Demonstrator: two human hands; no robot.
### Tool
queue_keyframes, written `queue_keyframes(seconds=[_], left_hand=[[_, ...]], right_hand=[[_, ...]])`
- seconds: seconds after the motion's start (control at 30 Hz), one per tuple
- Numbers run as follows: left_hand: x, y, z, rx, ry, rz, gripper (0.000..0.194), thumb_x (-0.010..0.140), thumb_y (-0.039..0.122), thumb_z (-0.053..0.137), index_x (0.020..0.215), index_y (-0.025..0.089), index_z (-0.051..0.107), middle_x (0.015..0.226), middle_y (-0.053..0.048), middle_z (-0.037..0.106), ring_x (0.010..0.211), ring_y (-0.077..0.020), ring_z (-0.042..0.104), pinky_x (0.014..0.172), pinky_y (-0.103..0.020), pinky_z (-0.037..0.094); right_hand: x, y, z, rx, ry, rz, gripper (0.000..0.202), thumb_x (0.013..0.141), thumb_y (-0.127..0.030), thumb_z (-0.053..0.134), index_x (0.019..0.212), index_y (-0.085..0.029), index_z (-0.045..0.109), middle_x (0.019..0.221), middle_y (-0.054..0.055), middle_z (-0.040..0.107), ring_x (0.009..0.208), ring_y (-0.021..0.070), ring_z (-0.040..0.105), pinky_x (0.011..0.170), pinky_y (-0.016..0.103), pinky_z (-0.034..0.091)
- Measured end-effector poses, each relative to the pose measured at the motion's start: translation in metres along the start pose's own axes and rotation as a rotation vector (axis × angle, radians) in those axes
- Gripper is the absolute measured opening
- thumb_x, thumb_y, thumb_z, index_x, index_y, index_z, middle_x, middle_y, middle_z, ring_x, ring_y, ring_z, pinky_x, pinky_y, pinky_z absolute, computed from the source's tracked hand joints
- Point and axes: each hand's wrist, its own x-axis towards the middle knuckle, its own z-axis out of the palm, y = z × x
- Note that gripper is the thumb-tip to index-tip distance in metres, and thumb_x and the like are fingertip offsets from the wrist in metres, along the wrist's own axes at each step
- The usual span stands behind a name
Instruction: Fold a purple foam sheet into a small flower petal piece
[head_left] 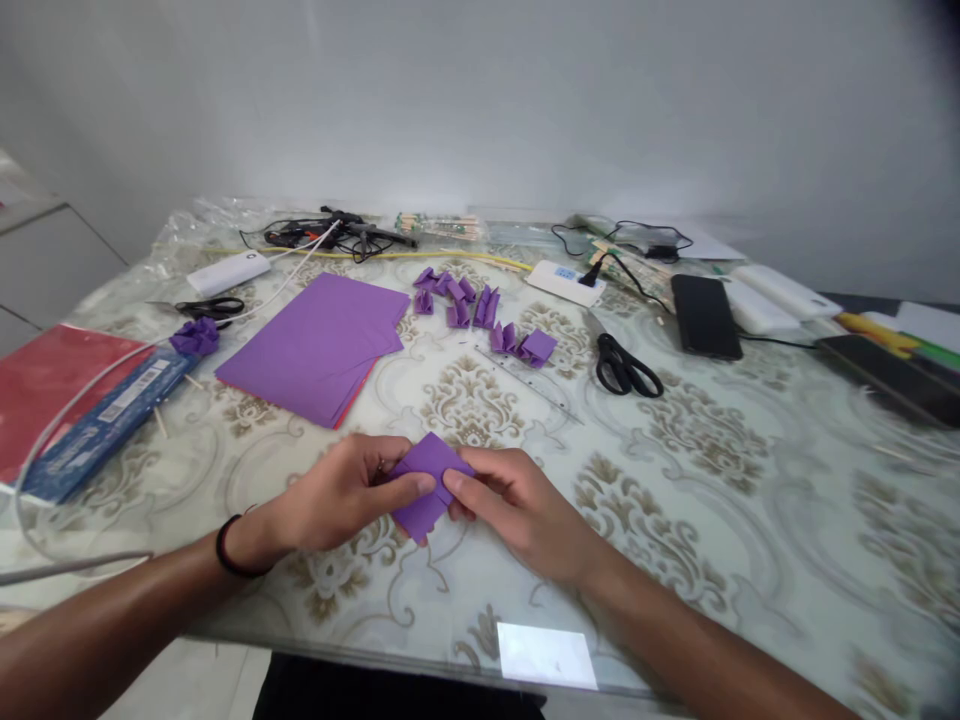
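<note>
A small folded square of purple paper [429, 462] is held between both hands above the front of the table, one corner pointing away from me. My left hand [341, 492] grips its left side, the thumb lying flat on top. From the right, my right hand [514, 500] pinches it with the thumb on its upper face and the fingers underneath. Beyond the hands lie several folded purple paper pieces [486, 306]. A stack of purple paper sheets [315, 345] rests to their left, with a red edge showing below it.
Black scissors [626, 368] and a clear ruler [536, 385] lie right of centre. A power strip [566, 283], a black phone [705, 316] and white boxes are farther back. At left are a power bank [229, 272], more scissors [210, 308], a crumpled purple paper [195, 337] and a cable.
</note>
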Motion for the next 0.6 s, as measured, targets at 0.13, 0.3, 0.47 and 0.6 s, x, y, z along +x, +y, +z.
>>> queue_keyframes(seconds=[0.13,0.3,0.47,0.6], left_hand=[[0.000,0.002,-0.001,0.024,-0.011,0.009,0.036,0.099,0.048,0.065,0.091,0.014,0.072,0.074,-0.004,0.071,0.064,-0.0164,0.064,0.058,-0.027,0.048],[0.000,0.003,-0.001,0.065,-0.006,0.004,0.037,0.099,0.048,0.064,0.088,0.014,0.071,0.073,-0.004,0.071,0.064,-0.0158,0.062,0.058,-0.026,0.046],[-0.001,0.002,0.000,0.157,0.045,0.013,0.036,0.100,0.046,0.062,0.087,0.013,0.070,0.071,-0.004,0.070,0.065,-0.0170,0.063,0.056,-0.026,0.045],[-0.002,0.003,0.001,0.116,0.034,0.028,0.036,0.101,0.045,0.061,0.086,0.014,0.069,0.074,-0.006,0.073,0.067,-0.0178,0.066,0.059,-0.026,0.048]], right_hand=[[0.001,0.003,-0.002,0.029,-0.023,-0.008,0.041,0.102,-0.041,0.057,0.069,-0.018,0.067,0.065,0.003,0.063,0.064,0.0165,0.057,0.063,0.030,0.042],[0.001,0.001,-0.002,-0.019,-0.010,0.001,0.040,0.101,-0.038,0.055,0.068,-0.018,0.065,0.065,0.002,0.064,0.063,0.0164,0.056,0.061,0.029,0.041],[-0.001,-0.005,0.000,-0.146,0.037,-0.065,0.038,0.098,-0.035,0.059,0.064,-0.019,0.055,0.061,-0.002,0.054,0.060,0.0136,0.049,0.058,0.028,0.035],[-0.002,-0.007,0.001,-0.141,0.030,-0.131,0.039,0.100,-0.033,0.057,0.064,-0.020,0.049,0.060,-0.004,0.045,0.058,0.0127,0.042,0.056,0.027,0.032]])
